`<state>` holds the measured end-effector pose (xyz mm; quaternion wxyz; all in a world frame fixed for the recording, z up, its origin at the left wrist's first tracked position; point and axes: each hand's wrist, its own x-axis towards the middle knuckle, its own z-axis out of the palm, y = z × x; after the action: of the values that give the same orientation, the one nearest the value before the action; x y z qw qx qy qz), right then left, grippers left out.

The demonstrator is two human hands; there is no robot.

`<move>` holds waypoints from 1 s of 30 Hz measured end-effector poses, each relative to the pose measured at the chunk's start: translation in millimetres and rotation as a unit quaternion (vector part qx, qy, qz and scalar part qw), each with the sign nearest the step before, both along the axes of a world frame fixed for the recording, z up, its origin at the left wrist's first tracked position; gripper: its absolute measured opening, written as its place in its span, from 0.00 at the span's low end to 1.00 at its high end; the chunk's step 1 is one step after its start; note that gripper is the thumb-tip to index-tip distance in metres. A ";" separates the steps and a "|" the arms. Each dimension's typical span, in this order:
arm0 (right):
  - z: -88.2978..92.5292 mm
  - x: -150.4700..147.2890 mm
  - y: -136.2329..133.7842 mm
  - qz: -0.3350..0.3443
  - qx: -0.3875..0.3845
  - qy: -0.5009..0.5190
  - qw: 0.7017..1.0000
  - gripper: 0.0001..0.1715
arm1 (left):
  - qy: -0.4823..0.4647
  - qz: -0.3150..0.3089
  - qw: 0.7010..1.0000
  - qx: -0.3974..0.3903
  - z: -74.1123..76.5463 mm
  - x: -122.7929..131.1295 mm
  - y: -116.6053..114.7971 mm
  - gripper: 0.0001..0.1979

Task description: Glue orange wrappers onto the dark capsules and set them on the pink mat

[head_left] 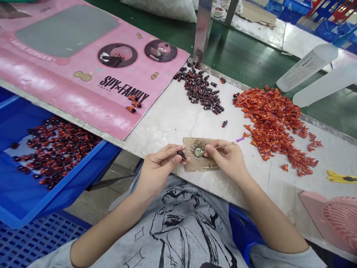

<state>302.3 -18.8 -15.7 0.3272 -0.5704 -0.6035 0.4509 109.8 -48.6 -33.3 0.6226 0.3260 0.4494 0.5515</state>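
Left hand (158, 167), fingers (174, 160) pinched on a small dark capsule (182, 155); right hand (227, 160), fingers closed on a thin purple-ended rod (225, 144), its tip beside a round metal dish (199, 151) on a stained cardboard pad (200, 163). Heaped dark capsules (200, 89) and orange scraps (273, 126) on the white counter (167, 126); blue crate (69, 178) at left

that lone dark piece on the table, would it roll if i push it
Probably yes: the dark piece looks short and roundish, so it may roll. It also seems small and likely light, so a light push could move it across the pale table top.
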 end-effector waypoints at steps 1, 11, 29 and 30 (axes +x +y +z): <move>-0.7 -0.5 0.2 -0.010 -0.013 0.016 1.000 0.23 | 0.000 -0.002 1.000 0.001 0.1 -0.2 -0.4 0.13; 17.6 -4.2 -12.5 -0.072 0.028 0.158 0.984 0.26 | 0.005 -0.025 1.000 0.011 5.0 5.9 -5.1 0.10; 20.5 -0.8 -23.4 0.036 0.182 0.144 0.972 0.10 | 0.055 -0.078 0.992 0.084 11.1 17.0 -8.9 0.10; 21.2 -0.3 -23.9 0.045 0.197 0.130 0.971 0.09 | 0.051 -0.076 0.993 0.077 12.1 17.6 -8.7 0.11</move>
<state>302.0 -42.7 5.6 0.4879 -0.4034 -0.6580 0.4077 127.4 -57.3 -21.2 0.6122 0.4341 0.4101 0.5183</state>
